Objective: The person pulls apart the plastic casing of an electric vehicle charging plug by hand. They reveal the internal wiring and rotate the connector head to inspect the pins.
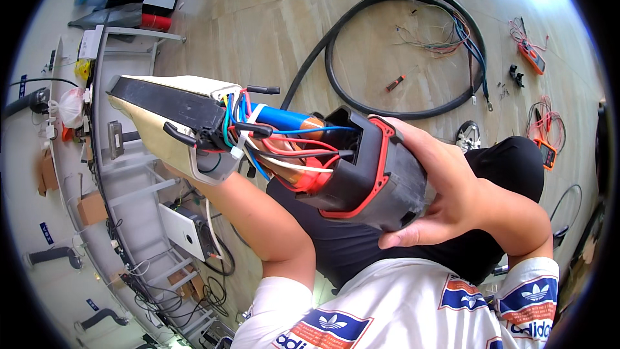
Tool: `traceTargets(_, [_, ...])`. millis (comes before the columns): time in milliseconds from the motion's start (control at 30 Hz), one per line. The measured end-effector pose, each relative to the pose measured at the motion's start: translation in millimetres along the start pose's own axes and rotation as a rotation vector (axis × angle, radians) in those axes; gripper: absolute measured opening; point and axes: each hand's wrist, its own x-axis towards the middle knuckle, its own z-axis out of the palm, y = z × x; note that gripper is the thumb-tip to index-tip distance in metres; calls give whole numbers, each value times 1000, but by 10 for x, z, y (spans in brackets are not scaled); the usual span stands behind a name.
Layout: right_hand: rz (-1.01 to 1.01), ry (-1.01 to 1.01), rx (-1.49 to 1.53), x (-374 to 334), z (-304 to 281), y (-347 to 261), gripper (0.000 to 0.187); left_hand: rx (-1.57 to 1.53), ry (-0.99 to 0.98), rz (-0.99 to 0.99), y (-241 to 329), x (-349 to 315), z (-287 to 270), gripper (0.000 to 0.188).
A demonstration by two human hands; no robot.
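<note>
An opened EV charging connector is held up before me, its black plug head to the right with a red gasket round it. My right hand is closed round the head, thumb below. Thick blue and orange-red sleeved conductors and thin coloured wires run from the head's back to the handle. The cream handle shell with a black insert lies left. White cable ties bind the wires. My left forearm passes behind the shell; that hand's fingers are hidden.
A thick black cable with bare-ended wires loops on the tiled floor round a small screwdriver. Right of it lie two orange multimeters with leads. A grey metal frame, cartons and tangled cables stand at left. My shoe shows beyond the plug head.
</note>
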Motion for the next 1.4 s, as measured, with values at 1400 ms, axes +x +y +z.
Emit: traceTargets(1400, [-87, 135, 54, 52, -364, 91, 136, 324, 167, 142, -193, -252, 600, 48])
